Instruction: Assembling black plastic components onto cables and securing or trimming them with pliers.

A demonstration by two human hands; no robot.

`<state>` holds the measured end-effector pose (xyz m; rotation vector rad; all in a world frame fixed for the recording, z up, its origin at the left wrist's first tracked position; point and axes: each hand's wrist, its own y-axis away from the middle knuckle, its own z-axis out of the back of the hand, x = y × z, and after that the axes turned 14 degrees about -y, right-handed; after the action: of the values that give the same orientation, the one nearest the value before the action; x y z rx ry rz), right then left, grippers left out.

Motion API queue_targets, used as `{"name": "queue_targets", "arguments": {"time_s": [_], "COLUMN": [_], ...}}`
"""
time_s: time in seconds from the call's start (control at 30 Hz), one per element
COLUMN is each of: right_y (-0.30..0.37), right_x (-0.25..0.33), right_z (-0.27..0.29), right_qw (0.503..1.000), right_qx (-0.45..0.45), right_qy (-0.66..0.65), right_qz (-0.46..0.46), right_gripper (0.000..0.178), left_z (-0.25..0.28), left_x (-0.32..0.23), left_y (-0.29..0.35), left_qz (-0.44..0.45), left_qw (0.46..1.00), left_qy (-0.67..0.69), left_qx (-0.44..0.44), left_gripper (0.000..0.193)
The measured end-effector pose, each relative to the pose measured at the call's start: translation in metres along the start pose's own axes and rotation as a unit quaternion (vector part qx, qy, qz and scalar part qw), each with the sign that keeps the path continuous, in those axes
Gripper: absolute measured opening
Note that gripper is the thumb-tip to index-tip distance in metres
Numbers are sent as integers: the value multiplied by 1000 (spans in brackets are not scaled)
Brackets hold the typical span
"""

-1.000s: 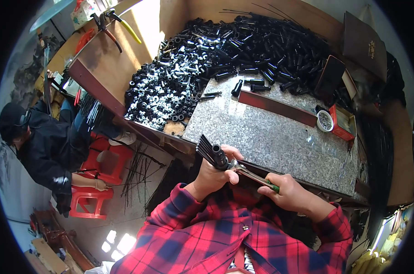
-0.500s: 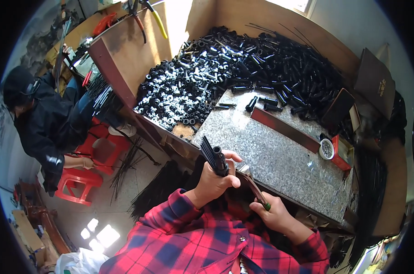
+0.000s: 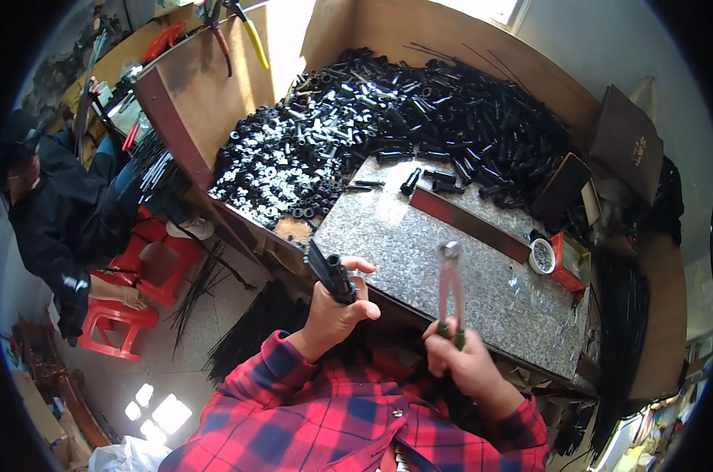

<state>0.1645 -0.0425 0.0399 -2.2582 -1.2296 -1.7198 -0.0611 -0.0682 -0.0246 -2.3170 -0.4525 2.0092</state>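
Observation:
My left hand [image 3: 333, 316] is closed around a black umbrella-like frame piece [image 3: 337, 277]: several thin dark rods beside a short tubular black part, pointing up and away. Its index finger sticks out past the tube. In my right hand [image 3: 460, 355] is a pair of pincers [image 3: 451, 287] with green grips, held upright above the near edge of the speckled stone slab [image 3: 404, 236]. The jaws are at the top, slightly smeared by motion, and show nothing between them.
A large heap of black and shiny tubular parts [image 3: 356, 110] fills the back of the bench. A flat metal bar [image 3: 471, 224], a white cup [image 3: 541, 256] and a red box [image 3: 569, 263] lie on the right. To the left, another person [image 3: 65, 212] sits near red stools [image 3: 120, 318].
My right hand has swung the pincers from pointing toward my left hand to upright over the slab. The whole view has shifted a little; my left hand keeps its grip.

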Motion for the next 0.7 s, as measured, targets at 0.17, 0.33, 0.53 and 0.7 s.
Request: {"name": "queue_targets", "arguments": {"time_s": [0.17, 0.33, 0.53, 0.7], "right_y": [12, -15, -77, -65], "right_x": [37, 53, 73, 79], "right_z": [-16, -18, 8, -9], "right_qw": [914, 852, 883, 916], "right_qx": [-27, 18, -15, 8], "right_qy": [-66, -223, -438, -368], "right_qz": [398, 473, 169, 157], "right_gripper": [43, 52, 51, 47], "left_z": [-4, -26, -42, -37], "left_x": [0, 0, -1, 3], "left_y": [4, 8, 17, 18], "left_qz": [-12, 8, 18, -1], "left_qw": [1000, 999, 997, 997], "left_qy": [-13, -28, 13, 32], "left_qx": [-2, 33, 76, 77], "left_gripper": [66, 77, 89, 85]}}
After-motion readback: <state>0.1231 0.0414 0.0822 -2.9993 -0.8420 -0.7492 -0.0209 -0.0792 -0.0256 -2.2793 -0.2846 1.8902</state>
